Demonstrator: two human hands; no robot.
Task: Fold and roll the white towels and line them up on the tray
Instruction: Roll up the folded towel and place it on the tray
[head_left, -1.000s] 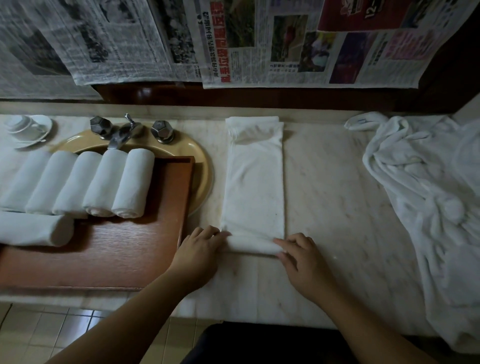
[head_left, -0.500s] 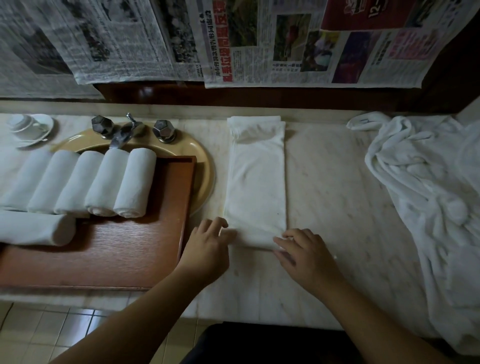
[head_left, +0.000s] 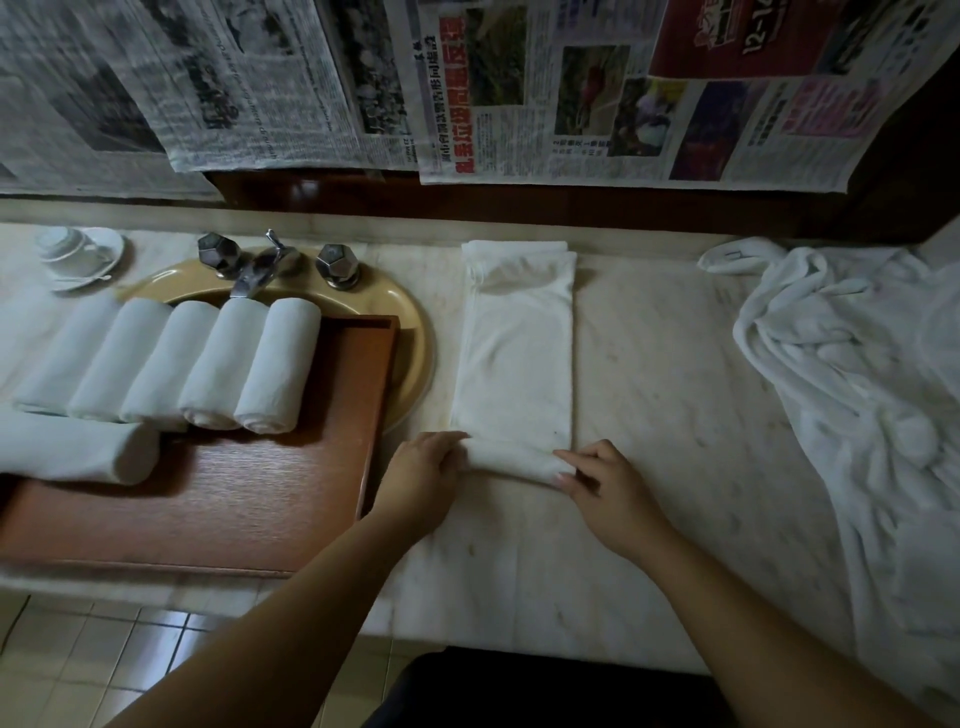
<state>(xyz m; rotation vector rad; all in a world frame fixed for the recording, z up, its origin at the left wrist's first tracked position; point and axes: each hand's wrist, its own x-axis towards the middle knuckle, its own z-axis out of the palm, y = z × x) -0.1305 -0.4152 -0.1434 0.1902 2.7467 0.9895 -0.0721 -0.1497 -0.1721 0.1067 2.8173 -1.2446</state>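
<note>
Matt cloth towel — glossy wood tray — veined marble counter

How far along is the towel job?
Done: six rolled white towels lie on the brown wooden tray. In hand: the left hand and right hand are rolling the folded white towel strip. Left: the heap of loose white towels.

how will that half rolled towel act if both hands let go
The half rolled towel is soft cloth, so its short roll would likely loosen. Its flat tail probably stops it rolling away. Lifted by one end, it would likely sag.
</note>
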